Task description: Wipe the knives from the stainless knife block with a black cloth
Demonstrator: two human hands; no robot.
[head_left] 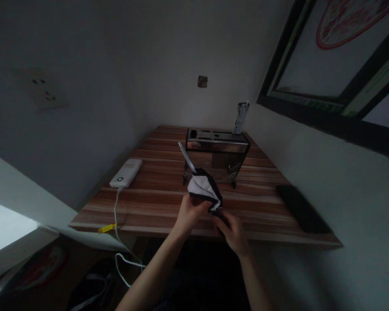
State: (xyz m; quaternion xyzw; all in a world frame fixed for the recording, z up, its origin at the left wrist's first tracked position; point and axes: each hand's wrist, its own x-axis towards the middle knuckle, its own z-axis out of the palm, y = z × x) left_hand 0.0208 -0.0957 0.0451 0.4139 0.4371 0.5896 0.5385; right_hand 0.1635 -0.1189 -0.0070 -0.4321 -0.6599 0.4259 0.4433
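Observation:
My left hand (189, 214) is closed around a white cloth with dark edging (201, 185). Out of the cloth's upper left side sticks a slim silver metal rod (187, 157), slanting up and away; the cloth hides its middle. Just below the cloth, my right hand (232, 231) grips a dark handle (223, 217) that lines up with the rod. Whether rod and handle are one piece is covered from view. Both hands are close together over the table's front part. Beyond them stands a knife rack (217, 141) with a slotted metal top and dark side frames.
A grey, patterned upright object (240, 117) stands at the rack's right end. On the wooden table (158, 185), a white power bank (126, 172) with a white cable lies left, beside a yellow tag (106, 228). A black flat object (303, 208) lies right. Walls border the table.

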